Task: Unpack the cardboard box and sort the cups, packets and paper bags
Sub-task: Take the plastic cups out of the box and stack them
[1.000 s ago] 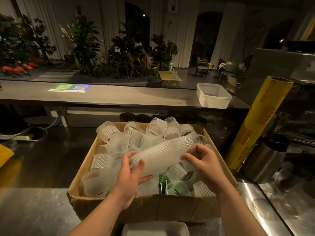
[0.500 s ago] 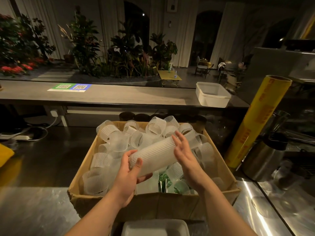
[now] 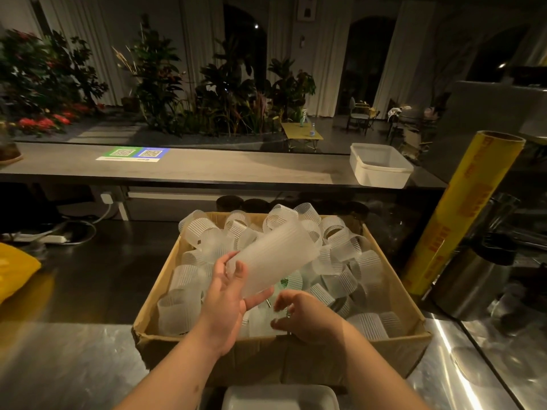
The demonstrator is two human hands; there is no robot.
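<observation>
White tray [image 3: 281,397] sits right at my near edge, on the steel counter [image 3: 65,365], only partly in view. Just past it is the box [image 3: 266,362], flaps open, w/ both my forearms reaching over its front wall.

L grip [image 3: 228,301] holds a cup stack [image 3: 275,255] by its lower end: thumb across the top, fingers curled under. The stack is frosted and ribbed. It's tilted up and away to the right, and it's lifted clear above the loose stuff in the box.

R grip [image 3: 305,316] is low over the box's near middle, just right of the L one and not touching the stack. Its fingers are curled toward the thumb, but it's blurred, so I can't tell if it has anything between them.

The box is full of loose cups [image 3: 183,309], same ribbed kind, lying every which way, some poking over the far wall. A bit of green packet [image 3: 284,282] shows between them, under the raised stack.

Left of the box there's a dark counter stretch w/ something yellow [image 3: 14,267] at the frame edge, and a power strip [image 3: 53,238] w/ cables further back. On the right a steel canister [image 3: 467,285] stands near the box, and a tall yellow roll [image 3: 461,214] leans behind it.

Further back is a long grey ledge [image 3: 236,170] w/ a QR sign [image 3: 133,153] lying flat on it and a white tub [image 3: 381,167] at its right end. Beyond that are plants [image 3: 225,93], curtains and a dim room.
</observation>
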